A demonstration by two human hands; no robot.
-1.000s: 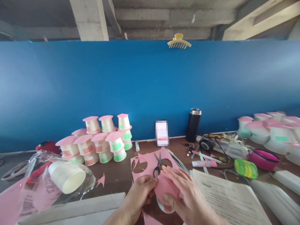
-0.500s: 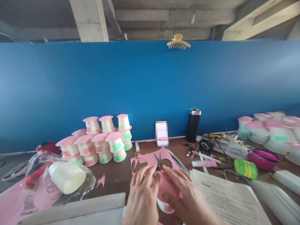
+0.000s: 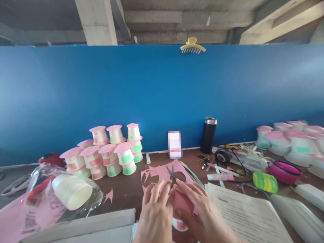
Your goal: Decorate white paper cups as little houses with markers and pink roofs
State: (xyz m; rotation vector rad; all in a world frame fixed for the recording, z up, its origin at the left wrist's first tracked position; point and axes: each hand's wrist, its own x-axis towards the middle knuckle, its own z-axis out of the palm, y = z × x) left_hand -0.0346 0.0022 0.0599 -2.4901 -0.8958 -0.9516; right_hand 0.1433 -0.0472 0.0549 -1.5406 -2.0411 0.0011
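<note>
In front of me is a paper cup [image 3: 180, 225] with a pink paper roof [image 3: 183, 202] on top. My left hand [image 3: 157, 211] presses along the left side of the roof, its fingers pointing forward. From the other side my right hand [image 3: 204, 209] grips it, thumb at the near edge and fingers over the far right part. Much of the cup is hidden by both hands. Just beyond the fingertips, open scissors [image 3: 172, 172] lie on a pink paper sheet [image 3: 163, 172] with round cut-outs.
On the left are stacked roofed cups [image 3: 108, 157] and a plastic bag holding nested plain cups [image 3: 73, 192]. A white box [image 3: 101, 226] is at the front left. Printed pages [image 3: 248, 209], a black flask [image 3: 209, 135] and a glue tube [image 3: 220, 177] are on the right.
My left hand has shifted slightly right over the roof and now covers more of the cup's left side. The right hand stays nearly in place.
</note>
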